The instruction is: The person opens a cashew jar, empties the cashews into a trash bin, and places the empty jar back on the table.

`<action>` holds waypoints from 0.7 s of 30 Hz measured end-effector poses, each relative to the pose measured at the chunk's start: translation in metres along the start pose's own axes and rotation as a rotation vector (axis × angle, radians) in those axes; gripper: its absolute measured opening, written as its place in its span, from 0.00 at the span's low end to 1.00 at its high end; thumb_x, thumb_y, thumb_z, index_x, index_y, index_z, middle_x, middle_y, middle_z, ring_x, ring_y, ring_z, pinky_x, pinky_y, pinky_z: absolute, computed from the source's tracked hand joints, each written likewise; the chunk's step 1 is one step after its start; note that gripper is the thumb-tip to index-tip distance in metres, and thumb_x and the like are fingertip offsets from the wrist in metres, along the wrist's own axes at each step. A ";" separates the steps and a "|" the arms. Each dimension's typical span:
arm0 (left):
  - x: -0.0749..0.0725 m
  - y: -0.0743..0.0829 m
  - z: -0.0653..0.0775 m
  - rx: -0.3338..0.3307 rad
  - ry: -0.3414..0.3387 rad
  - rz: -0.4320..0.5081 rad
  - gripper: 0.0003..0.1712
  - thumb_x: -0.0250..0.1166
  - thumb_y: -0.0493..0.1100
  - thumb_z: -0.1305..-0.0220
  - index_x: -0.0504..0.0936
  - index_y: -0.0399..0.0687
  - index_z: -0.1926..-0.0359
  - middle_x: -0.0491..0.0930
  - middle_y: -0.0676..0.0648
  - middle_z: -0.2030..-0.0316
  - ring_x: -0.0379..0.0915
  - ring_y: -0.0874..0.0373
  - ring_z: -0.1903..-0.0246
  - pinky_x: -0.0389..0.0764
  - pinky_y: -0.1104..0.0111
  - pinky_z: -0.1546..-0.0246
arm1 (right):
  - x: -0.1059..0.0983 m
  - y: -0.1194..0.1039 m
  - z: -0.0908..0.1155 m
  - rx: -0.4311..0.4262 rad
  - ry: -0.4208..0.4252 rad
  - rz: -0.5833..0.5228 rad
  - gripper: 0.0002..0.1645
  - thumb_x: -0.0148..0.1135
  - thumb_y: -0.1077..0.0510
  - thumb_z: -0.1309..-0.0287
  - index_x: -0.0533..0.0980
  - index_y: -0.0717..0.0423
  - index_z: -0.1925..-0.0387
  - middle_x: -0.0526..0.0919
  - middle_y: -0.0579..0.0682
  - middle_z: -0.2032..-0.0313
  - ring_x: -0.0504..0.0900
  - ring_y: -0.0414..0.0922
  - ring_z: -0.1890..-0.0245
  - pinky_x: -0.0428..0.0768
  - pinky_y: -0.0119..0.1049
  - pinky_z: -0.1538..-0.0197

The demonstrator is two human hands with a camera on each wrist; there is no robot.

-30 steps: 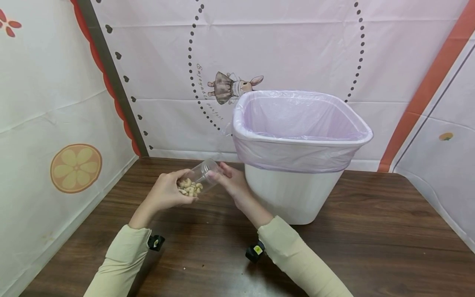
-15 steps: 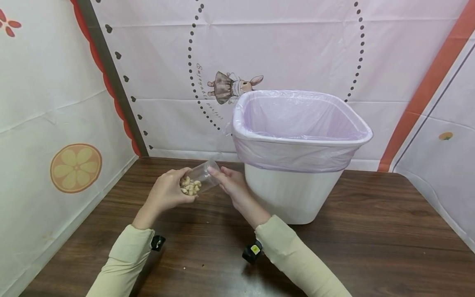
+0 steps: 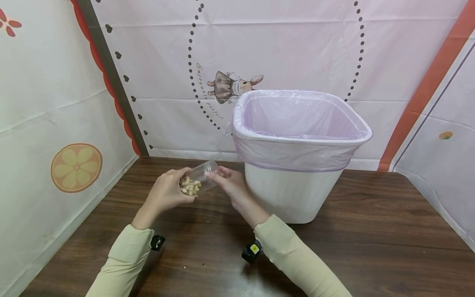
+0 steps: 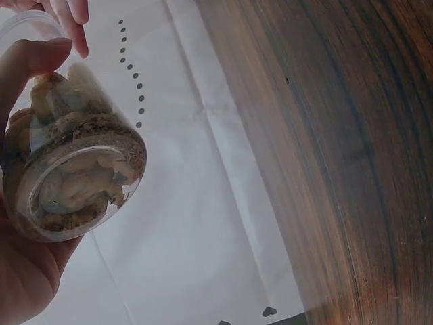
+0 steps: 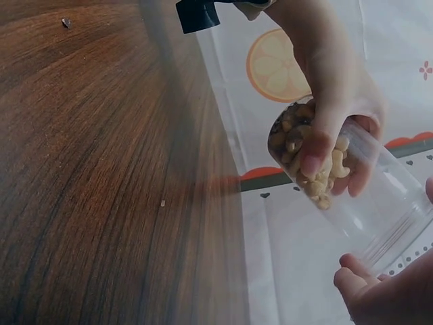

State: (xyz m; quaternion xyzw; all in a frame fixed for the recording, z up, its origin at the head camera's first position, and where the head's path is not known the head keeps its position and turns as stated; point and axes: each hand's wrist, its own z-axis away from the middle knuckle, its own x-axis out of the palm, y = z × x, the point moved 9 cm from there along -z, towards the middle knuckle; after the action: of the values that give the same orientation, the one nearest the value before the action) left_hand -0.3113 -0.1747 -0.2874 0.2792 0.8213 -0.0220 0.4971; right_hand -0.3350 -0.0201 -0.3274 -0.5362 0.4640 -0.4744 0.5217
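Observation:
A clear plastic jar (image 3: 204, 175) is tilted above the table, its ribbed end up and to the right. Cashews (image 3: 190, 186) lie heaped in its lower end, with darker bits by the base in the left wrist view. My left hand (image 3: 168, 192) grips the jar round that lower end, thumb on one side and fingers on the other. At the ribbed end, my right hand (image 3: 233, 185) pinches the jar between thumb and fingers. The right wrist view shows the left thumb (image 5: 314, 152) across the cashews; part of my right hand is cut off there.
A white trash bin (image 3: 293, 194) stands just right of my right hand, lined with a thin lilac bag (image 3: 297, 156) folded over its rim. A few tiny crumbs dot the wooden table (image 3: 208, 255). Printed cloth (image 3: 297, 49) hangs behind and at both sides.
My right thumb and fingers have shifted round the jar's ribbed end, the thumb going up and then back down. The jar has moved slightly right; my left hand keeps its grip.

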 end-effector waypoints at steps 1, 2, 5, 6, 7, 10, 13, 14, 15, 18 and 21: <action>0.000 0.000 0.000 0.000 -0.002 0.011 0.39 0.76 0.50 0.74 0.77 0.42 0.54 0.79 0.45 0.70 0.73 0.53 0.70 0.74 0.59 0.70 | 0.000 0.000 0.000 -0.006 -0.003 0.003 0.41 0.68 0.48 0.55 0.67 0.65 0.41 0.72 0.59 0.44 0.71 0.49 0.44 0.66 0.43 0.41; 0.000 -0.001 0.000 -0.001 -0.004 0.023 0.39 0.76 0.50 0.74 0.77 0.42 0.54 0.79 0.45 0.70 0.73 0.53 0.70 0.74 0.60 0.70 | 0.000 -0.001 0.000 -0.011 -0.007 0.004 0.41 0.68 0.49 0.55 0.67 0.64 0.41 0.72 0.58 0.44 0.70 0.49 0.43 0.66 0.42 0.41; 0.001 -0.002 0.000 -0.008 -0.016 0.067 0.39 0.76 0.49 0.74 0.77 0.41 0.53 0.79 0.45 0.69 0.73 0.54 0.71 0.74 0.61 0.71 | 0.001 -0.004 0.001 -0.034 -0.027 0.000 0.41 0.69 0.50 0.56 0.67 0.62 0.41 0.72 0.57 0.43 0.69 0.48 0.42 0.66 0.41 0.41; 0.001 -0.003 0.001 -0.013 -0.023 0.082 0.39 0.77 0.49 0.74 0.77 0.41 0.53 0.79 0.45 0.69 0.73 0.55 0.72 0.74 0.62 0.71 | 0.001 -0.005 0.001 -0.041 -0.036 -0.005 0.40 0.69 0.51 0.56 0.67 0.62 0.41 0.72 0.57 0.43 0.69 0.48 0.42 0.66 0.40 0.41; 0.002 -0.004 0.001 -0.017 -0.031 0.094 0.39 0.77 0.49 0.73 0.77 0.41 0.53 0.79 0.45 0.69 0.73 0.55 0.72 0.74 0.62 0.71 | 0.002 -0.006 0.002 -0.048 -0.047 -0.012 0.40 0.69 0.51 0.57 0.67 0.62 0.41 0.72 0.57 0.43 0.69 0.48 0.42 0.66 0.40 0.41; 0.003 -0.006 0.001 -0.038 -0.060 0.126 0.39 0.77 0.50 0.73 0.78 0.42 0.53 0.80 0.47 0.70 0.73 0.57 0.72 0.73 0.64 0.72 | 0.003 -0.008 0.002 -0.070 -0.075 -0.032 0.40 0.68 0.54 0.56 0.67 0.62 0.41 0.72 0.57 0.43 0.70 0.49 0.42 0.66 0.40 0.41; 0.005 -0.008 0.002 -0.058 -0.086 0.151 0.39 0.77 0.51 0.73 0.78 0.43 0.53 0.80 0.48 0.70 0.73 0.58 0.73 0.73 0.66 0.72 | 0.005 -0.008 0.001 -0.083 -0.108 -0.058 0.39 0.67 0.57 0.56 0.66 0.62 0.40 0.70 0.58 0.42 0.69 0.50 0.42 0.66 0.39 0.41; 0.005 -0.009 0.002 -0.064 -0.092 0.158 0.39 0.77 0.51 0.73 0.78 0.44 0.53 0.80 0.48 0.70 0.73 0.58 0.73 0.73 0.66 0.72 | 0.005 -0.008 0.001 -0.084 -0.118 -0.063 0.39 0.67 0.58 0.55 0.66 0.62 0.40 0.70 0.57 0.42 0.68 0.49 0.41 0.65 0.39 0.41; 0.005 -0.009 0.002 -0.068 -0.096 0.163 0.39 0.76 0.51 0.73 0.78 0.44 0.53 0.80 0.48 0.70 0.72 0.59 0.73 0.73 0.66 0.72 | 0.006 -0.008 0.001 -0.086 -0.131 -0.073 0.38 0.66 0.58 0.55 0.65 0.62 0.40 0.70 0.57 0.41 0.68 0.50 0.41 0.65 0.38 0.40; 0.006 -0.009 0.002 -0.071 -0.104 0.174 0.39 0.76 0.51 0.73 0.78 0.43 0.53 0.80 0.48 0.70 0.72 0.59 0.73 0.73 0.66 0.72 | 0.008 -0.006 0.000 -0.078 -0.163 -0.105 0.38 0.66 0.60 0.54 0.64 0.62 0.39 0.68 0.57 0.40 0.65 0.49 0.39 0.64 0.37 0.40; 0.006 -0.009 0.002 -0.067 -0.106 0.180 0.39 0.77 0.51 0.72 0.78 0.42 0.53 0.81 0.48 0.70 0.72 0.59 0.73 0.73 0.66 0.72 | 0.009 -0.006 -0.001 -0.070 -0.179 -0.133 0.39 0.65 0.62 0.54 0.63 0.62 0.38 0.66 0.56 0.39 0.64 0.49 0.38 0.64 0.37 0.40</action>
State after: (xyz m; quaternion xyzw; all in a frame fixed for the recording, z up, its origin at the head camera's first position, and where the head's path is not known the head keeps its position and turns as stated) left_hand -0.3158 -0.1803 -0.2952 0.3336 0.7657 0.0355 0.5487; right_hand -0.3346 -0.0292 -0.3216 -0.6240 0.3953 -0.4413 0.5095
